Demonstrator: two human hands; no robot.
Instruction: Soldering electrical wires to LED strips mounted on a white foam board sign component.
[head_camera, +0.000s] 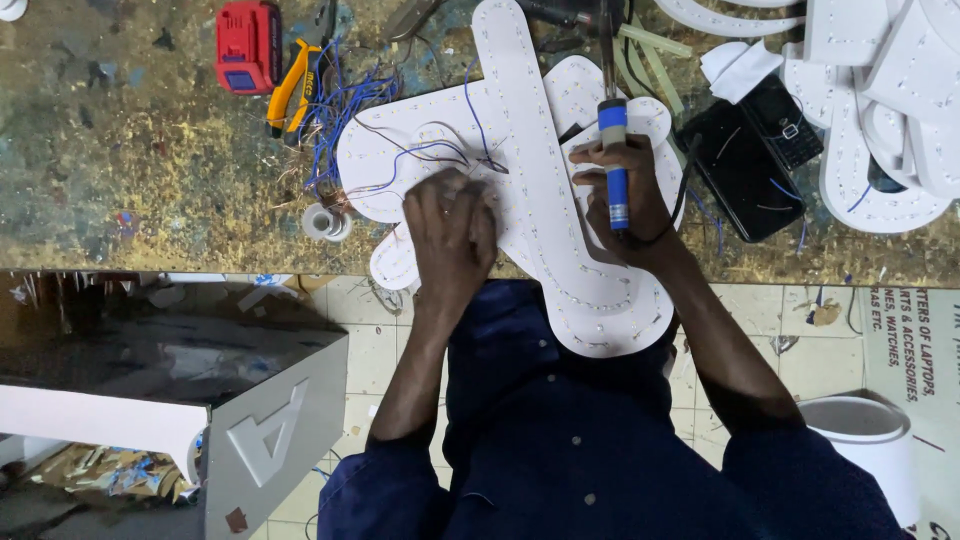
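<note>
Lying on the desk (130, 180), the white board (545, 215) is pressed flat under the left hand (450, 235) while a soldering iron (613, 160) is clamped in the right hand (625, 200); thin wires (440, 150) could be scorched if the tip slipped.

Even, fairly bright light falls from above; the white cut-out panel (540, 180) at twelve o'clock glares slightly. Shadows are soft, focus is sharp, and the eight o'clock corner lies dim.
</note>
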